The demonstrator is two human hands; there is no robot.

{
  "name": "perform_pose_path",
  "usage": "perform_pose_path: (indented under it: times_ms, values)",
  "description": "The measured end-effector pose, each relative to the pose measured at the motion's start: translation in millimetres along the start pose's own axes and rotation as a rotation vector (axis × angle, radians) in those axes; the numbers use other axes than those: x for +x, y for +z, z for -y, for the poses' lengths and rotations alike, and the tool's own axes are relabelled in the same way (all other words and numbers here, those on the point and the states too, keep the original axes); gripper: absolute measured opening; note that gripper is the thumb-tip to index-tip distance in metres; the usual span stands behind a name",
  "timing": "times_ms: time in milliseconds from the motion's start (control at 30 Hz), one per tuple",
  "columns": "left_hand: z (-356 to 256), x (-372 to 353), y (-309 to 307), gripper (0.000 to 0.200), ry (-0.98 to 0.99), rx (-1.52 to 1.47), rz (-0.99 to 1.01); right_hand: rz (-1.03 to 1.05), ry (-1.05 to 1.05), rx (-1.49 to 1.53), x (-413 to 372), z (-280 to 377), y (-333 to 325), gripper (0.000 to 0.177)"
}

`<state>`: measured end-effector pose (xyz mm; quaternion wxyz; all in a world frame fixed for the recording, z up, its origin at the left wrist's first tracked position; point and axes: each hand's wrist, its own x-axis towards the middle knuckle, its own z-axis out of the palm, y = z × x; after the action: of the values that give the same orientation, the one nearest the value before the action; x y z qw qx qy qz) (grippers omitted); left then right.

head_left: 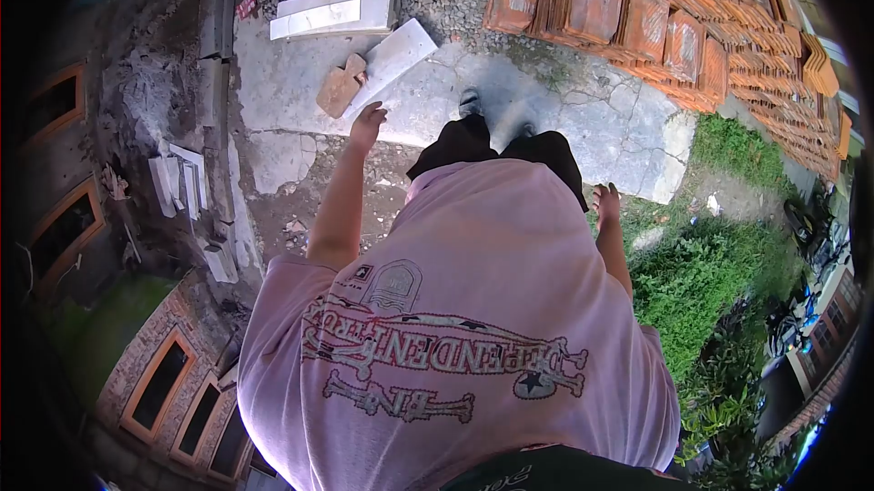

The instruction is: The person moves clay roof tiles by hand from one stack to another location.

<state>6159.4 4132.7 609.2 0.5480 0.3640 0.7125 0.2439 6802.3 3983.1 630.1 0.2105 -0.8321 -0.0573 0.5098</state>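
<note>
Left hand (367,125) half-open, looks empty, nearest slab (401,56) and brick (337,93) on path (273,95) ahead. Right hand (606,204) loosely curled, seems empty. Probably approach step; any grip calls for stooping.

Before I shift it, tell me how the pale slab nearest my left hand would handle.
The pale slab looks stiff, given its straight edges. Its flat sides suggest it would slide rather than roll. The brown pieces at its edge may shift with it.
</note>
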Motion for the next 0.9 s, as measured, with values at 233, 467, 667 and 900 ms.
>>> perform_pose_path:
  times_ms: [233, 467, 667, 900]
  values:
    - [89, -34, 13, 0.053, -0.372, 0.09, 0.056, 0.142, -0.069, -0.104, 8, 87, 18, 0.069]
    - [113, -91, 25, 0.043, -0.748, 0.046, 0.135, 0.236, -0.136, 0.016, 39, 199, 41, 0.068]
    - [36, -37, 70, 0.052, -0.636, -0.059, -0.118, 0.496, -0.024, -0.077, 100, 273, 77, 0.067]
    - [-115, 54, 161, 0.054, -0.252, 0.182, -0.16, 0.726, 0.076, -0.357, 182, 319, 168, 0.073]
